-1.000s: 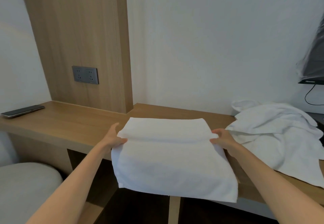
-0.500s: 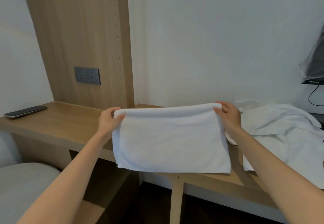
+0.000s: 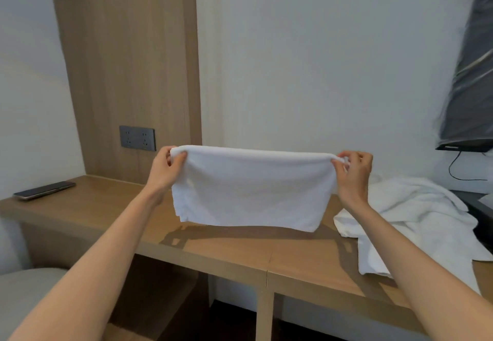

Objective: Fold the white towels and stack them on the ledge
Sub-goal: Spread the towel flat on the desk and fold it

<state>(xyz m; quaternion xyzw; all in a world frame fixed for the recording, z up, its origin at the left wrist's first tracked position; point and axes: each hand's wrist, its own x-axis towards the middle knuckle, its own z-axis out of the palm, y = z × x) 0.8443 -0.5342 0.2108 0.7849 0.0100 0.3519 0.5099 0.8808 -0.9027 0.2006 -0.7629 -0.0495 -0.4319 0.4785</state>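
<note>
Towel, doubled over, hangs in the air above the wooden ledge, its lower edge just clear of the surface. The left hand pinches one top corner and the right hand pinches the other, keeping the fold line taut. A second ago it lay draped over the ledge's front edge; now it has been lifted clear, so one fold looks done and another probably follows. A heap of unfolded towels waits at the right. A phone and wall socket sit left. No writing is legible anywhere.
</note>
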